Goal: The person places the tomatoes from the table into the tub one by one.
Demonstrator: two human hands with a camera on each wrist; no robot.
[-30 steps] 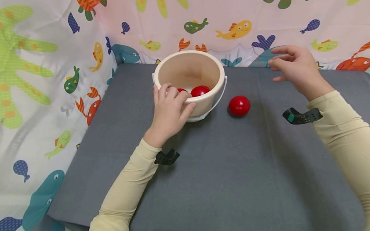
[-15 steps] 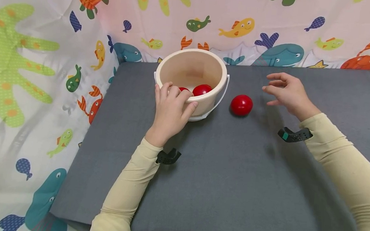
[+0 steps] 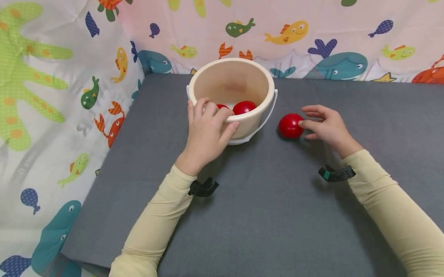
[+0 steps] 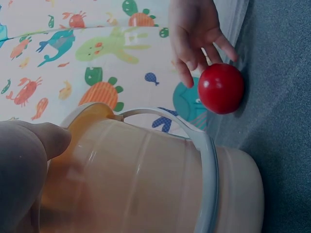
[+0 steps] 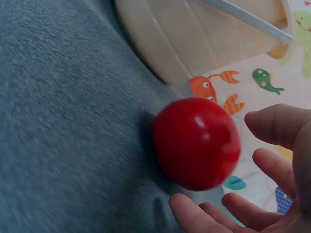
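A cream bucket (image 3: 248, 126) with a white handle stands toward the back of the table. My left hand (image 3: 204, 139) grips its near rim, the fingers over the edge and the thumb on the outer side. Inside lie two glossy red round things (image 3: 244, 107), one mostly hidden by my fingers. To the right of the bucket, a similar smooth, tomato-like red ball (image 3: 290, 126) rests on the cloth. My right hand (image 3: 330, 128) is beside it with fingers spread and relaxed. In the right wrist view, a gap shows between the fingertips (image 5: 182, 204) and the red ball (image 5: 197, 145).
Grey cloth (image 3: 262, 228) covers the table, whose front edge shows at the bottom. A curtain printed with sea animals (image 3: 199, 28) hangs behind and along the left side. Dark bands (image 3: 336, 173) sit at both wrists.
My right hand has come down and left from the back right to beside the red ball. My left hand stays on the bucket rim. The view has shifted slightly.
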